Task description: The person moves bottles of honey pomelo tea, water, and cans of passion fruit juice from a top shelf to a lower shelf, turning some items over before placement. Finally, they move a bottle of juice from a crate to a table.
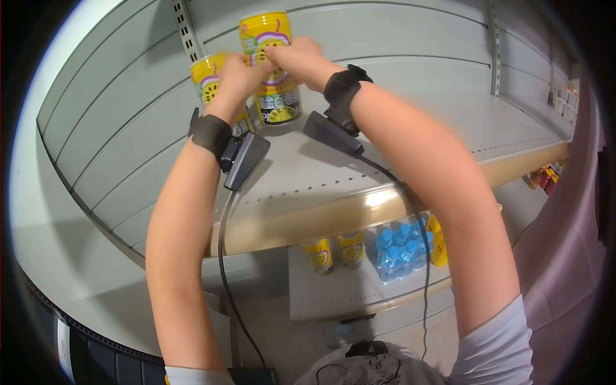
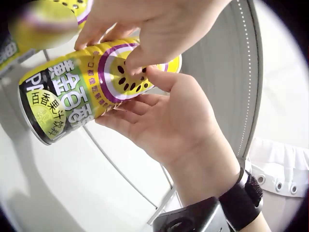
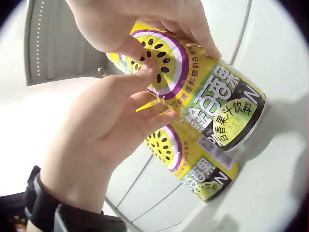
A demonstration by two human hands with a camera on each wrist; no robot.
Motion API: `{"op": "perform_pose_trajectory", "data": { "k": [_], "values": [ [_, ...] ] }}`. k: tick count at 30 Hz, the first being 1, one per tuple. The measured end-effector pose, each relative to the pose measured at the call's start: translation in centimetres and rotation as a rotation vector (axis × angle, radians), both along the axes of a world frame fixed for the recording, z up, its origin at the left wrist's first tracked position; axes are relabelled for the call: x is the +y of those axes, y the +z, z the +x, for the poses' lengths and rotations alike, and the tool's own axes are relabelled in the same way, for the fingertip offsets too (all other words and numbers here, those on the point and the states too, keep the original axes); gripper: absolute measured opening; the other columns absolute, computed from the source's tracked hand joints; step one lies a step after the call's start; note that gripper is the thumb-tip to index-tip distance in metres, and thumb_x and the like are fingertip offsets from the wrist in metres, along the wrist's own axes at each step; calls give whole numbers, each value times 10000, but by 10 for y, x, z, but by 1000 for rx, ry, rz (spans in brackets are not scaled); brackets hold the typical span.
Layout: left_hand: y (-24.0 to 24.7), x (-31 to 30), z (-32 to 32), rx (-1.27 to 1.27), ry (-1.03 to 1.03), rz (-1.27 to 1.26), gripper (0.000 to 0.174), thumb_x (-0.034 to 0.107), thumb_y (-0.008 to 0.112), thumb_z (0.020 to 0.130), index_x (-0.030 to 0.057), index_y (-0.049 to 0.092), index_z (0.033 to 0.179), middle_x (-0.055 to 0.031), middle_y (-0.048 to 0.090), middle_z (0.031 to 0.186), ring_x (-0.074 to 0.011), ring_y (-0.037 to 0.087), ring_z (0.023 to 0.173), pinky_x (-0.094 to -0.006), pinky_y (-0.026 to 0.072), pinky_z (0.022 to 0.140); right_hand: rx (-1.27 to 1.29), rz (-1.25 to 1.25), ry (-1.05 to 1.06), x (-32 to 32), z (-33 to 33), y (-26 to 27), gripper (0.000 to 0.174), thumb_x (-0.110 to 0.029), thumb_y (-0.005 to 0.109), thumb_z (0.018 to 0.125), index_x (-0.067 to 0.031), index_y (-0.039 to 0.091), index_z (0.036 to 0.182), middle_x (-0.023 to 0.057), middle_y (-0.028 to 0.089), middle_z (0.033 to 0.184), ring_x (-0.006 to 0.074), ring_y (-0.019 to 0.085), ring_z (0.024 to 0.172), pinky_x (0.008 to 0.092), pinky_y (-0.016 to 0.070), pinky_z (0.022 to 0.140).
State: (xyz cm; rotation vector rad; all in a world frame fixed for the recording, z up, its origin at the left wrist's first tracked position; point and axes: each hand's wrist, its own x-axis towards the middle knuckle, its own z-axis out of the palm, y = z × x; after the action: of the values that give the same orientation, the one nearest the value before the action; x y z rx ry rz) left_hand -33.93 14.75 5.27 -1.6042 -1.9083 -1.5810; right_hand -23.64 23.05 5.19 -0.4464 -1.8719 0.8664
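Note:
In the head view, a yellow drink can with passion-fruit print (image 1: 278,109) is upright over the upper shelf, between both hands. My left hand (image 1: 239,82) and right hand (image 1: 307,63) grip it from either side, thumbs meeting on its front. The left wrist view has the can (image 2: 70,92) held by the left hand (image 2: 159,24) above and the right hand (image 2: 176,118) below. In the right wrist view, the right hand (image 3: 140,21) and left hand (image 3: 96,128) are round the can (image 3: 217,104). A second similar can (image 3: 198,171) stands beside it, behind my left hand (image 1: 206,72).
The grey upper shelf (image 1: 378,144) has a light brown front edge (image 1: 289,226). On the lower shelf (image 1: 340,295) stand two more yellow cans (image 1: 319,258), (image 1: 351,250) and blue-capped bottles (image 1: 403,256). Black cables (image 1: 222,269) hang from the wrist cameras. A pale curtain (image 1: 558,256) is at the right.

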Motion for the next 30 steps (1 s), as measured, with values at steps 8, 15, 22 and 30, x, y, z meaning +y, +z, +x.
{"op": "perform_pose_trajectory", "data": {
  "k": [8,15,22,30],
  "values": [
    [27,-29,32,55,1,302,503,128,687,734,-84,417,1102,-128,596,962,-149,587,782,-252,466,640,147,198,-29,-24,29,35,420,-382,633,703,22,631,821,116,616,730,179,595,601,292,479,522],
    [32,-81,83,175,-299,676,495,78,700,708,-78,442,1101,-125,596,1003,-136,571,895,-240,451,773,410,316,150,-73,80,45,383,-348,642,687,20,646,793,151,646,761,221,641,719,308,503,671],
    [43,-146,118,495,-232,652,477,116,641,787,-51,437,1184,-119,565,1085,-168,520,1018,-294,383,894,527,432,399,-147,153,50,302,-192,594,771,93,600,872,165,637,754,196,622,694,300,489,633],
    [29,-199,162,583,-45,800,406,116,657,778,-84,499,1094,-155,573,1044,-180,556,961,-260,405,862,652,577,734,-164,192,26,302,-202,591,753,91,584,828,175,607,690,223,605,633,327,479,589]
  ]
}}
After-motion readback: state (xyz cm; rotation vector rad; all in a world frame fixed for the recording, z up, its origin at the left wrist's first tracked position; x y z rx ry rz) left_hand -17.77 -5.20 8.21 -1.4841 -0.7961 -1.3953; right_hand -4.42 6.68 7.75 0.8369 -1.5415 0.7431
